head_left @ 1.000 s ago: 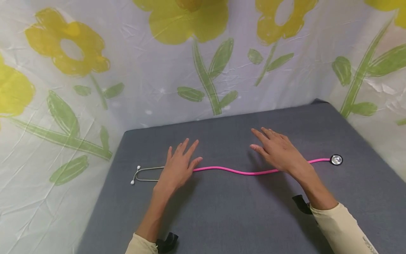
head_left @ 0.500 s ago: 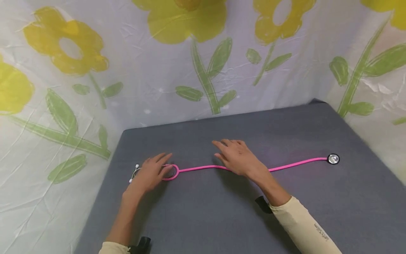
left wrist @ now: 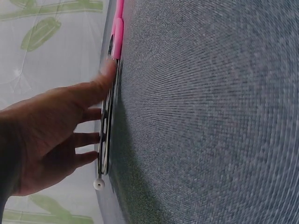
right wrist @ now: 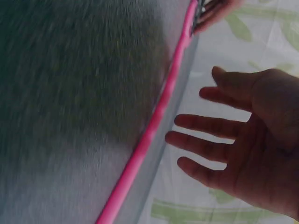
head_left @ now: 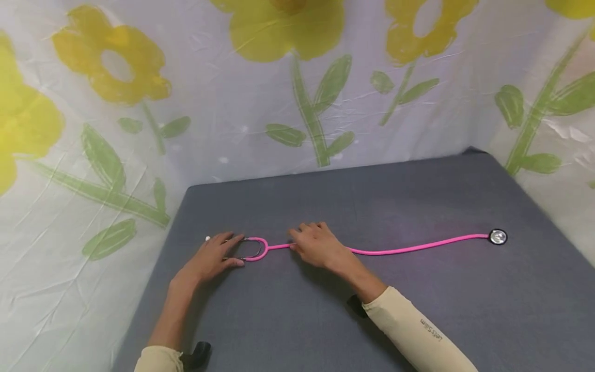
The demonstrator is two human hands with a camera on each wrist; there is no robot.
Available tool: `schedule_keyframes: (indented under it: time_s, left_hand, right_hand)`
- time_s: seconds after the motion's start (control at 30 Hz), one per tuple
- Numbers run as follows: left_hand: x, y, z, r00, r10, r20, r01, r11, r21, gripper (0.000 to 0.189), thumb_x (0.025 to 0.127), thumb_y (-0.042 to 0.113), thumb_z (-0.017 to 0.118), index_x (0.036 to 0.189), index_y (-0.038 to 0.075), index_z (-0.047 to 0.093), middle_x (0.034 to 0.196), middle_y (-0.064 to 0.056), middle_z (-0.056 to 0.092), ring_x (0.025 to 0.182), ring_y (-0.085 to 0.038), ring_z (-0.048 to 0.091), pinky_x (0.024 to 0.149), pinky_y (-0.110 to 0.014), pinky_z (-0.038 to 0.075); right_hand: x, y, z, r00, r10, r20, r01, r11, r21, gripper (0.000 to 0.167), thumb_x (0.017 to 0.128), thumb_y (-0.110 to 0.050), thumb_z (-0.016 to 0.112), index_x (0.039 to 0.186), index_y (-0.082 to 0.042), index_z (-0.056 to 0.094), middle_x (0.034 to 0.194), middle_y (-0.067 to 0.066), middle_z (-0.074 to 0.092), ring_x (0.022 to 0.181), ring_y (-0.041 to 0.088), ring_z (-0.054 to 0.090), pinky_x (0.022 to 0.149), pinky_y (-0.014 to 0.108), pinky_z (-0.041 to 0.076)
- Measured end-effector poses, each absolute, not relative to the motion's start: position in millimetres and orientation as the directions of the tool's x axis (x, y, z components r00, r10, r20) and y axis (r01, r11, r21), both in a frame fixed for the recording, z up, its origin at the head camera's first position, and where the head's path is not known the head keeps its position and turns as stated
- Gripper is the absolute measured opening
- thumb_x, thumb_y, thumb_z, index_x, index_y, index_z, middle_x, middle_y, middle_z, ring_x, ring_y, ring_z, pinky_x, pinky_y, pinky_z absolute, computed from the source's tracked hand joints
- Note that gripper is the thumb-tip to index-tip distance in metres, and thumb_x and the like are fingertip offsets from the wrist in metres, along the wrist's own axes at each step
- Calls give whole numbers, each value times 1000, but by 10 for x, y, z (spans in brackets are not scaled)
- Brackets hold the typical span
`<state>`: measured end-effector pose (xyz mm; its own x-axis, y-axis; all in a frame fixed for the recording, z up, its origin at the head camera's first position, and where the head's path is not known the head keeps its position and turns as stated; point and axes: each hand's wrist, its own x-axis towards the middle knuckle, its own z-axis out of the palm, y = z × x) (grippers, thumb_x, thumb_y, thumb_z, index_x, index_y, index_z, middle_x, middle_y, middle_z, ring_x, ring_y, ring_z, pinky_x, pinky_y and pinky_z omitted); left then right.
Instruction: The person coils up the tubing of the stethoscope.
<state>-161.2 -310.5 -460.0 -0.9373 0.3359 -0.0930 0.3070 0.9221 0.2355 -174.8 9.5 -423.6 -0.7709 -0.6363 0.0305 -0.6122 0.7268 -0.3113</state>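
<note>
The left grip (head_left: 211,258) is loosely spread, its fingers mostly straight. It is over the metal tubes (left wrist: 109,121) of the stethoscope (head_left: 381,253), with the forefinger on their far side and the thumb (left wrist: 100,86) on their near side. In the left wrist view the thumb tip, blurred, overlaps the tubes just short of the pink part; whether it presses on them cannot be told. The other fingers reach to the tubes from behind. One white ear tip (head_left: 207,238) shows just beyond the left grip, at its outer side.

Just right of the left grip lies the pink fork (head_left: 266,249), and from it a single pink hose (head_left: 418,248) runs beneath the right grip (head_left: 318,245). That grip is relaxed, holding nothing, its fingers slightly bent and apart from one another. The right wrist view shows a gap between its fingertips and the hose. Past the right grip the hose goes on in a gentle bend to the round chest piece (head_left: 498,236), well to its right.

The stethoscope lies stretched across the grey worktop (head_left: 302,320) below both grips. Behind each grip comes a bare wrist, then a cream sleeve (head_left: 413,328). Beyond the worktop, ahead of both grips, hangs a pale sheet (head_left: 223,139) printed with yellow flowers.
</note>
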Motion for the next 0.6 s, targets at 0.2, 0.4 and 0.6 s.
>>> schedule_keyframes:
  time_s: [0.2, 0.4, 0.6]
  left_hand:
    - [-1646, -3054, -4623, -926, 377, -2, 371, 913, 172, 57, 92, 19, 79, 143, 6, 57, 146, -29, 56, 139, -51, 51, 112, -75, 37]
    - [-1630, -2973, -4623, -916, 396, 67, 399, 915, 52, 40, 95, 9, 74, 131, 2, 60, 128, -22, 65, 126, -44, 61, 101, -65, 50]
    - [-1730, -2892, -4614, -905, 364, 221, 381, 923, 42, 23, 97, 7, 71, 116, -2, 61, 97, -17, 70, 93, -37, 69, 82, -55, 56]
  right_hand:
    - [-1715, -36, -4381, -798, -599, 67, -602, 790, -115, 12, 102, -13, 67, 110, -6, 72, 107, 12, 70, 109, 33, 68, 105, 54, 50]
    - [-1679, -72, -4441, -803, -596, 22, -596, 801, -65, 10, 102, -8, 64, 111, -8, 68, 111, 12, 69, 109, 33, 67, 100, 52, 53]
    - [-1794, 168, -4246, -821, -571, -10, -539, 782, -314, 18, 103, -5, 59, 118, -16, 57, 98, 11, 70, 88, 32, 68, 73, 49, 54]
